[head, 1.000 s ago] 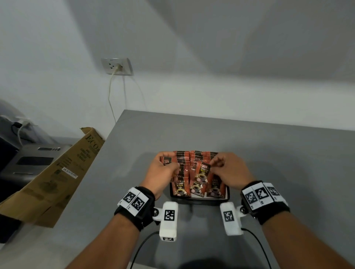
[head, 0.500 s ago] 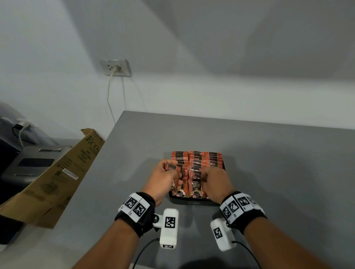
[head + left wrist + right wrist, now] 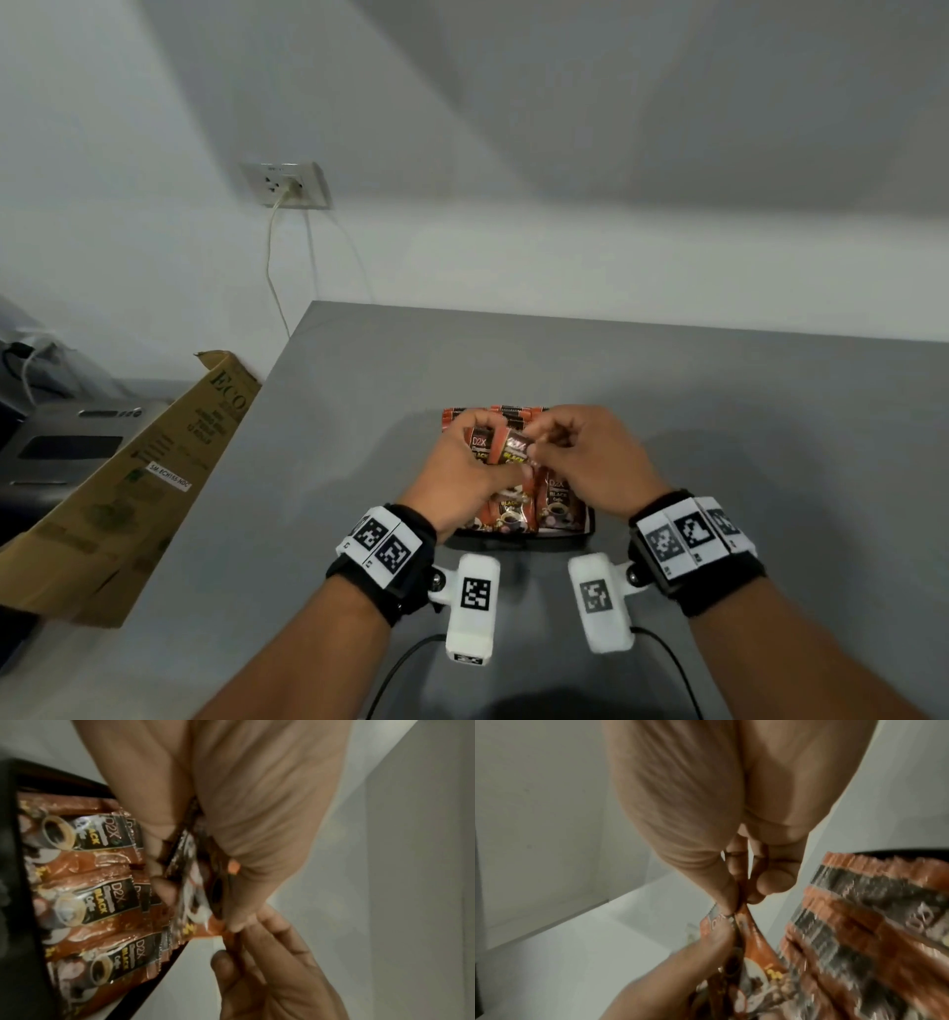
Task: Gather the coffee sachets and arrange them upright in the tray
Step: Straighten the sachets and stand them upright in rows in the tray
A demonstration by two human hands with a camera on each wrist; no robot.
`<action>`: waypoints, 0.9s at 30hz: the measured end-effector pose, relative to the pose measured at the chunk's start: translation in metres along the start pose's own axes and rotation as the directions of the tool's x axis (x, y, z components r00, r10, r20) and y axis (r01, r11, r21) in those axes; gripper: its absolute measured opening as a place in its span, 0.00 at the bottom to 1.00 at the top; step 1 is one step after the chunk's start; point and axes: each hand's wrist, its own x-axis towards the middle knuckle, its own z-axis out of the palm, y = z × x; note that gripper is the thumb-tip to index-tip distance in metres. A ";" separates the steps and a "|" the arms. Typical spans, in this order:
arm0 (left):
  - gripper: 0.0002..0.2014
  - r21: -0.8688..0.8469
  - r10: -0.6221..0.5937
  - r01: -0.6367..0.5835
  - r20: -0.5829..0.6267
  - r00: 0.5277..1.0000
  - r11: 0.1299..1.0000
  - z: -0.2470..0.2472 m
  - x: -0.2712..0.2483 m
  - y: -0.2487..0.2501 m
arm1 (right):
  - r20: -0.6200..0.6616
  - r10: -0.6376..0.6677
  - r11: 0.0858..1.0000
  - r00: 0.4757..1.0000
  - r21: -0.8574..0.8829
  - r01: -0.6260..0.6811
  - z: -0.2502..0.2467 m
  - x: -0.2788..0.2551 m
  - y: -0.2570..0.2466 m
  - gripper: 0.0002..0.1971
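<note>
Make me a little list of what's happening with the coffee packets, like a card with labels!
Left hand: left hand grips a few lifted sachets
Right hand: right hand pinches the top edge of the same lifted sachets
Tray: black tray on the grey table, between the wrists
Packed sachets: packed sachets stand in rows in the tray, coffee cup pictures showing
Beside table: cardboard box on the left
Wall: socket with a cable plugged in

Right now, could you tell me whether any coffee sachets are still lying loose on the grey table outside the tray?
No, in the head view every sachet sits in the tray or in the hands.
</note>
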 end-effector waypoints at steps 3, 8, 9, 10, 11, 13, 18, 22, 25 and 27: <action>0.19 -0.020 -0.045 0.044 -0.071 0.996 0.999 -0.006 0.004 -0.001 | -0.001 0.063 0.987 0.998 -0.147 -0.063 -0.022 0.003 0.019 0.08; 0.17 -0.017 -0.085 0.084 -0.094 0.992 0.996 -0.012 0.006 -0.009 | 0.132 0.199 0.894 0.971 -0.431 -0.125 -0.010 0.000 0.053 0.08; 0.17 -0.009 -0.089 0.088 -0.087 0.992 0.996 -0.012 0.005 -0.010 | 0.135 0.210 0.884 0.968 -0.449 -0.129 -0.005 0.000 0.058 0.08; 0.17 0.005 -0.093 0.094 -0.090 0.992 0.996 -0.013 0.005 -0.012 | 0.122 0.216 0.875 0.969 -0.465 -0.136 0.000 0.001 0.062 0.09; 0.18 0.021 -0.096 0.099 -0.097 0.991 0.995 -0.013 0.004 -0.013 | 0.100 0.208 0.863 0.973 -0.488 -0.134 0.004 0.002 0.066 0.09; 0.19 0.029 -0.108 0.111 -0.099 0.989 0.993 -0.014 0.003 -0.014 | 0.059 0.158 0.840 0.986 -0.533 -0.103 0.009 0.002 0.072 0.10; 0.20 0.101 -0.065 0.075 -0.096 0.993 0.992 -0.015 0.002 -0.019 | 0.033 0.040 0.813 0.999 -0.582 -0.013 0.016 -0.004 0.080 0.09; 0.24 0.127 -0.035 0.040 -0.044 0.998 0.991 -0.014 -0.001 -0.019 | -0.090 -0.054 0.873 0.994 -0.487 0.003 0.012 -0.010 0.067 0.08; 0.26 0.115 -0.002 0.003 -0.006 1.000 0.993 -0.008 0.001 -0.018 | -0.077 -0.086 0.965 0.993 -0.255 0.064 0.013 -0.014 0.035 0.07; 0.27 0.106 0.027 -0.030 0.034 0.999 0.994 -0.004 0.002 -0.017 | -0.001 -0.074 0.995 0.997 -0.075 0.073 0.018 -0.014 0.018 0.08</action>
